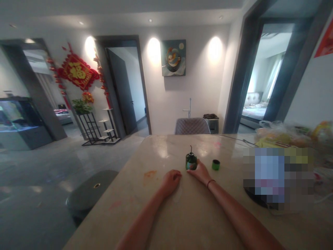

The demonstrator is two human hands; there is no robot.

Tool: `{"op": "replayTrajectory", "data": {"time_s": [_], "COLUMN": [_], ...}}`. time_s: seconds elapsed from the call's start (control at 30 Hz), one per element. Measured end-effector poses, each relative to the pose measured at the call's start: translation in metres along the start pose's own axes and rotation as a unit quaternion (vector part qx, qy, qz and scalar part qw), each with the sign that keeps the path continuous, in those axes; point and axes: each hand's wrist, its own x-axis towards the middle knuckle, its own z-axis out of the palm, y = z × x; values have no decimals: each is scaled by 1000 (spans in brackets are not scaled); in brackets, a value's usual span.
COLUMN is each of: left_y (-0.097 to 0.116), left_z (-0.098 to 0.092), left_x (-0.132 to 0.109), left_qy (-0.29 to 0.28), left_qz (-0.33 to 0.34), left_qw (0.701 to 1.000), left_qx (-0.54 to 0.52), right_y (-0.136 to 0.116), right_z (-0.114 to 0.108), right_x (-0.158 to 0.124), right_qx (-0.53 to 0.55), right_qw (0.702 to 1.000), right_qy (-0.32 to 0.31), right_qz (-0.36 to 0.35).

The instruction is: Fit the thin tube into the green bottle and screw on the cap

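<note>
A small dark green glass bottle [191, 164] stands upright on the pale table, with a label on its front and a thin dark bent stem rising from its mouth. My right hand [199, 171] wraps around its right side and lower front, thumb and fingers closed on it. To the right of that hand sits a short green cylinder [215, 165] with a dark top; whether it is a cap or a tape roll I cannot tell. My left hand [171, 181] rests on the tabletop left of the bottle, fingers curled in, apart from the bottle, with nothing visible in it.
The glossy table [161, 149] has orange and pink stains. At its right lie plastic bags [286, 133] and a blurred-out patch, with a thin cable [229, 137] near the far edge. A padded chair [192, 125] stands beyond; a dark stool [91, 187] is at left.
</note>
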Motion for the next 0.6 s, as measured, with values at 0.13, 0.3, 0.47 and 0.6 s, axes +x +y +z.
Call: {"op": "replayTrajectory", "data": {"time_s": [0.13,0.3,0.47,0.6], "left_y": [-2,1,7,7], "left_z": [1,0,-3,-4], "left_x": [0,-1,-3,-3], "left_qy": [3,0,-8,-12], "left_qz": [2,-2,-7,-10], "left_qw": [1000,1000,1000,1000], "left_qx": [4,5,16,16], "right_y": [2,3,0,-1], "right_z": [-2,-1,2,4], "right_x": [13,38,59,66], "right_qx": [-45,-58,-87,-97], "right_qw": [999,997,995,993], "right_qy": [2,-7,-15,-15], "right_qz": [18,40,53,59]}}
